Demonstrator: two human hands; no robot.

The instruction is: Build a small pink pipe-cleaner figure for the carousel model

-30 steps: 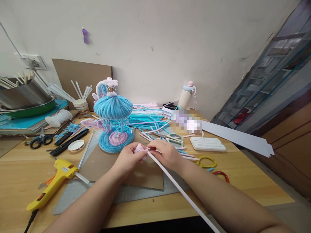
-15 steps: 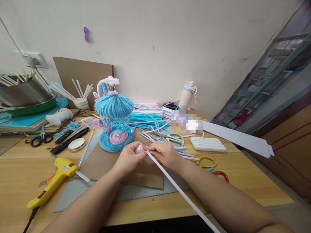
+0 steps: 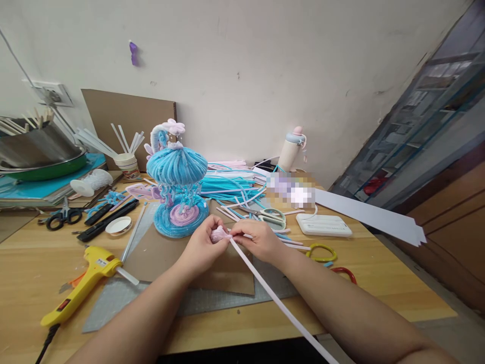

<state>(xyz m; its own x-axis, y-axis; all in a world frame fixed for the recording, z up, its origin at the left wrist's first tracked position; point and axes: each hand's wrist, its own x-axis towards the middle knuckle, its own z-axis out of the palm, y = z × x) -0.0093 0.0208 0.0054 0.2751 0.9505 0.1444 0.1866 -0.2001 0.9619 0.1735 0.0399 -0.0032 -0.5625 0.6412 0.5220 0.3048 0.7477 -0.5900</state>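
Observation:
My left hand (image 3: 200, 244) is closed around a small bundle of pink pipe cleaner (image 3: 219, 234), bent into loops. Beside it my right hand (image 3: 257, 238) pinches the bundle's end, where a long pale pink stem (image 3: 271, 288) leaves the fingers and runs down toward the lower right, past my right forearm. What the right fingertips grip is partly hidden. Both hands are over a brown cardboard sheet (image 3: 170, 263). Just behind the left hand stands a blue pipe-cleaner jellyfish lamp shape (image 3: 177, 166) on a round blue and pink coiled base (image 3: 161, 222).
A yellow glue gun (image 3: 89, 280) lies at left, near black scissors (image 3: 64, 218) and a box cutter (image 3: 109, 222). Blue pipe cleaners (image 3: 231, 189) are piled behind. Light-handled scissors (image 3: 275, 218), a white power bank (image 3: 324, 225) and yellow (image 3: 321, 253) and red handles (image 3: 344, 274) lie at right.
The pink bundle shows a little more between my hands, as the left fingers have shifted slightly on it. The long stem's lower end has swung slightly left. The rest looks unchanged.

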